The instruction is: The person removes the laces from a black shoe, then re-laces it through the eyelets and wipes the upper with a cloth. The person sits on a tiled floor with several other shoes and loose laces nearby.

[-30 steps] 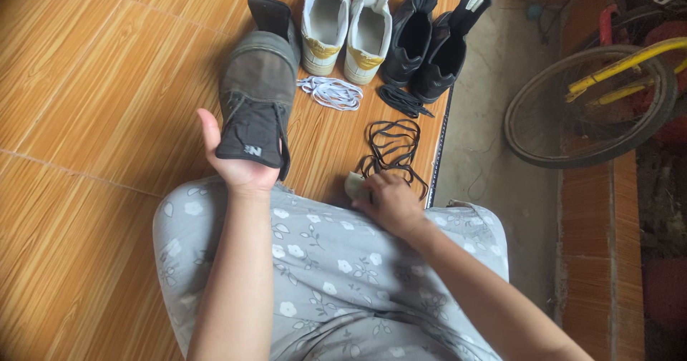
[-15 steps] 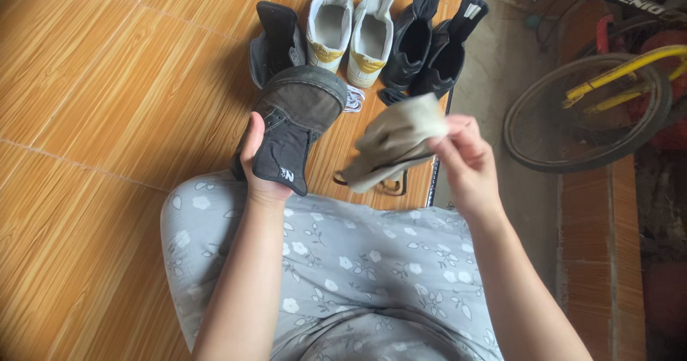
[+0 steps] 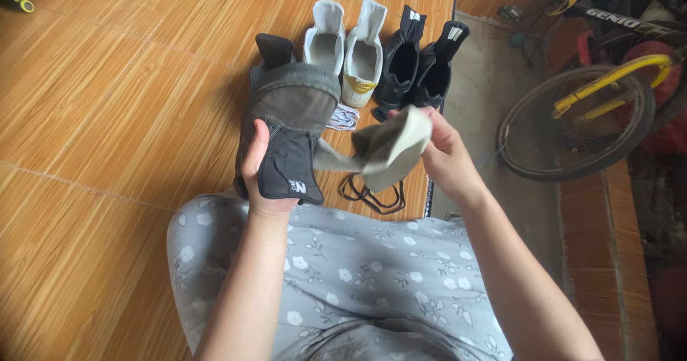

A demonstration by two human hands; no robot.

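Left hand (image 3: 259, 166) gripped the grey shoe (image 3: 290, 128) tight; right hand (image 3: 445, 157) pinched a beige insole (image 3: 390, 148) just beside it.

Wood-patterned tile floor (image 3: 122, 110) carries a row of shoes near its far right edge — a dark shoe (image 3: 273, 50), white pair (image 3: 345, 46), black pair (image 3: 418, 64) — with white laces (image 3: 345, 118) and black laces (image 3: 372, 195) lying nearer.

The grey shoe (image 3: 290, 128) hides most of its mate (image 3: 274, 52) at twelve o'clock. The cloth (image 3: 390, 150) covers part of the black laces (image 3: 372, 193). The bicycle wheel (image 3: 572, 128) is cut off at three o'clock.
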